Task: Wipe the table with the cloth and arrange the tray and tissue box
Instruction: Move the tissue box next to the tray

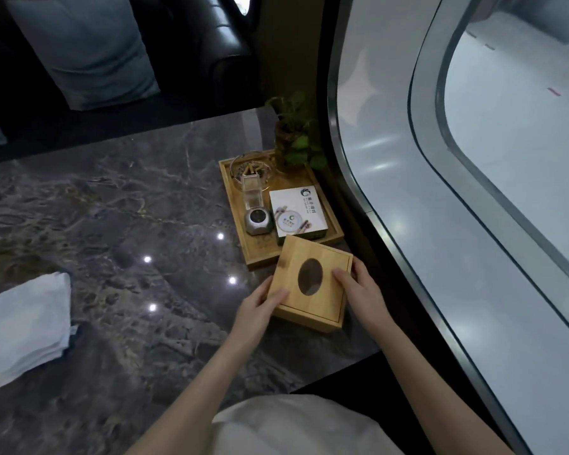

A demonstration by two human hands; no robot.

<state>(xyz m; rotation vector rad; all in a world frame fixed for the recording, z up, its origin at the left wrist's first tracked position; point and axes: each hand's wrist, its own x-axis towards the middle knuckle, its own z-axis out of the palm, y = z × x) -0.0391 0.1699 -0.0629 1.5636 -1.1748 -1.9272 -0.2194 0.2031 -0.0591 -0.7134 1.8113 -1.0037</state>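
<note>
A square wooden tissue box [322, 264] with an oval opening rests on the dark marble table [128, 224], just in front of the wooden tray [230, 192]. My left hand [260, 307] grips the box's left side with the thumb on its lid. My right hand [358, 290] holds its right side. The tray carries a glass ashtray [250, 170], a clear holder [253, 192], a small metal object [259, 220], a white printed box [296, 210] and a potted plant [293, 136]. The white cloth [23, 326] lies folded at the table's left edge, away from both hands.
A curved window wall [440, 192] runs close along the table's right side. A dark leather sofa [211, 37] with a grey cushion [86, 50] stands beyond the far edge. Ceiling lights reflect on the tabletop. White clothing [293, 428] shows at the bottom.
</note>
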